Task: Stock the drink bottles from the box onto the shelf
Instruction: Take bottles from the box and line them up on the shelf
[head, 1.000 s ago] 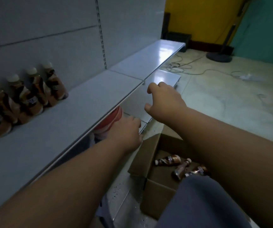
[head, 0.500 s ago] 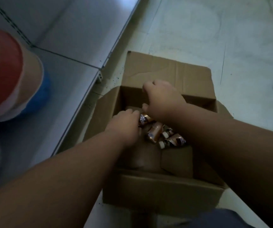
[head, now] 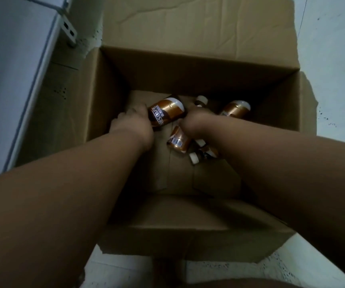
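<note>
Pale tiled floor (head: 333, 48) is seen at the right and bottom of the frame, and the white edge of a shelf (head: 11, 69) occupies the upper left. An open cardboard box (head: 198, 65) is set on the floor just beside the shelf, its flaps folded outward, filling the centre of the frame. Both forearms are extended down into the box from the lower corners. The left hand (head: 133, 126) is observed at centre left of the box floor, its fingers closed around the lower part of a brown-and-gold labelled bottle (head: 166, 113), which lies tilted with its pale end toward the upper right. The right hand (head: 196, 124) is placed just right of that bottle, curled downward among the remaining items; what it grips, if anything, cannot be told, as its fingers are hidden. A second bottle (head: 235, 110) is noted lying behind the right wrist, a third bottle (head: 178, 141) directly below the right hand, and a white-capped bottle (head: 203, 153) beside it. A further white cap (head: 201, 100) is visible at the rear of the box.
</note>
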Motion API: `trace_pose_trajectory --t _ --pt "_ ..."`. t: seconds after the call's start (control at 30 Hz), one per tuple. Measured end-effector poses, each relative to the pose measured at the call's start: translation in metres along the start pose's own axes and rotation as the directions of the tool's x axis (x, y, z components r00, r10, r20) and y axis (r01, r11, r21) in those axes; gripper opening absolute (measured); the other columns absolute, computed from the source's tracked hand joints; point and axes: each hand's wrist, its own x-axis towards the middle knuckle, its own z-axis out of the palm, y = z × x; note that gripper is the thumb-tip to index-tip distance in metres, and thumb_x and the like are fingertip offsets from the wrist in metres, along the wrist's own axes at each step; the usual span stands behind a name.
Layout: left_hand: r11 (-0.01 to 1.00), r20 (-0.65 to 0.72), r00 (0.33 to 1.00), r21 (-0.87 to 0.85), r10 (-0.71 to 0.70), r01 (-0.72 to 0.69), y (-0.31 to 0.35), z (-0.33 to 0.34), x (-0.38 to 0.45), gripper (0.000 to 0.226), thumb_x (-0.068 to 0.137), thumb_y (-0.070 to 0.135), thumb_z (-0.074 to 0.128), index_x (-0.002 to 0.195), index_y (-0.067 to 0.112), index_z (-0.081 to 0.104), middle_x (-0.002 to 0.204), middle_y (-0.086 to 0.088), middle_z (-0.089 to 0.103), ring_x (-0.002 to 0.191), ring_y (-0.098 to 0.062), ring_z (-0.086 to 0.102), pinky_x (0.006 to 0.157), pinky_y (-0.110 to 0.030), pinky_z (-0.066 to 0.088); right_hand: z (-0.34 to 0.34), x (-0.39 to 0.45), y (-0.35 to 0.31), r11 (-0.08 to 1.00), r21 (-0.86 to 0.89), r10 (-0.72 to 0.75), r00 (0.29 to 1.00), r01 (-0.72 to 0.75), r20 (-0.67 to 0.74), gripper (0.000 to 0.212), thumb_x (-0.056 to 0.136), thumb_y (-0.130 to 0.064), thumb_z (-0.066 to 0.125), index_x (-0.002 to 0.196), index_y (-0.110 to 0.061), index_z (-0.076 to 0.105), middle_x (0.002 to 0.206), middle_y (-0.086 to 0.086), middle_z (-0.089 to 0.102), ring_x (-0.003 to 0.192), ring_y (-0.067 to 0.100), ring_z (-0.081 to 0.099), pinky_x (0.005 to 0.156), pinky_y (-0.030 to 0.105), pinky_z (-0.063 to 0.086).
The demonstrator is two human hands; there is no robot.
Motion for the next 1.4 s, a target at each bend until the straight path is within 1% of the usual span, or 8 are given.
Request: trace_pose_trajectory --t 0.07,0.2,0.4,0.57,0.73,1.1,1.23,1.4 --pt "0.999 0.035 0.999 -0.032 0.007 -0.005 -0.002 0.002 0.005 0.072 0.086 0.031 0.061 0.146 0.024 0.021 0.139 -0.018 0.040 0.122 -0.038 0.041 0.096 -0.047 0.038 0.004 0.006 -0.002 1.000 0.030 -0.001 1.000 0.002 -0.023 0.043 0.094 -0.030 0.054 0.135 -0.018 0.043 0.096 0.007 0.054 0.074 0.019 0.053 0.057 0.031 0.042" --pt "0.990 0.150 0.989 -0.140 -0.007 0.028 -0.006 0.009 0.007 0.072 0.081 0.034 0.070 0.142 0.023 0.032 0.135 -0.016 0.043 0.118 -0.036 0.048 0.094 -0.042 0.043 -0.002 0.011 -0.001 0.999 0.013 -0.047 0.988 0.049 -0.145 0.052 0.091 -0.024 0.054 0.141 -0.027 0.039 0.135 0.016 0.045 0.113 0.033 0.051 0.092 0.045 0.047" --pt "0.907 0.156 0.987 -0.409 -0.034 0.096 -0.001 0.035 -0.002 0.058 0.081 0.038 0.069 0.131 0.020 0.044 0.119 -0.008 0.058 0.102 -0.027 0.058 0.081 -0.037 0.048 -0.004 0.000 0.012 0.981 0.006 -0.185 0.942 0.194 -0.279 0.037 0.092 -0.024 0.050 0.126 -0.036 0.046 0.131 0.013 0.037 0.099 0.030 0.055 0.084 0.045 0.052" --pt "0.854 0.009 0.988 -0.502 -0.151 0.135 -0.004 0.009 -0.025 0.050 0.084 0.037 0.065 0.124 0.014 0.046 0.114 -0.012 0.057 0.088 -0.026 0.056 0.066 -0.033 0.041 -0.009 -0.035 0.014 0.856 -0.236 -0.516 0.777 0.460 -0.360 0.038 0.086 -0.031 0.056 0.121 -0.034 0.044 0.127 0.010 0.036 0.103 0.031 0.051 0.086 0.043 0.050" --pt "0.871 -0.322 0.939 -0.489 -0.119 -0.057 -0.009 -0.054 -0.084 0.040 0.074 0.042 0.074 0.101 0.014 0.064 0.101 -0.008 0.057 0.087 -0.027 0.057 0.069 -0.033 0.043 -0.057 -0.095 0.000 0.609 -0.521 -0.787 0.535 0.598 -0.307 0.031 0.085 -0.037 0.046 0.111 -0.021 0.051 0.112 0.015 0.044 0.091 0.030 0.049 0.074 0.039 0.048" --pt "0.692 -0.668 0.689 -0.639 -0.283 -0.335 -0.092 -0.170 -0.302 0.028 0.071 0.043 0.074 0.080 0.025 0.054 0.084 -0.001 0.057 0.067 -0.012 0.050 0.049 -0.025 0.030 -0.092 -0.323 -0.108 0.334 -0.658 -0.923 0.091 0.674 -0.375 0.020 0.086 -0.018 0.055 0.105 -0.014 0.057 0.110 0.020 0.046 0.085 0.037 0.050 0.074 0.044 0.049" --pt "0.392 -0.661 0.551 -0.749 -0.510 -0.535 -0.138 -0.191 -0.391 0.021 0.070 0.036 0.073 0.081 0.022 0.060 0.080 0.001 0.064 0.075 -0.017 0.062 0.065 -0.035 0.053 -0.062 -0.413 -0.142 0.272 -0.592 -0.898 -0.020 0.759 -0.439 0.028 0.089 -0.022 0.051 0.116 -0.025 0.057 0.120 0.015 0.044 0.093 0.039 0.053 0.081 0.043 0.049" --pt "0.043 -0.496 0.481 -0.727 -0.723 -0.685 -0.186 -0.211 -0.475 0.018 0.067 0.027 0.063 0.083 0.018 0.062 0.074 -0.004 0.064 0.069 -0.024 0.061 0.064 -0.042 0.052 -0.018 -0.507 -0.174 0.087 -0.513 -0.891 -0.164 0.854 -0.424 0.053 0.089 -0.018 0.049 0.136 -0.042 0.041 0.120 0.009 0.043 0.097 0.029 0.051 0.085 0.039 0.046"
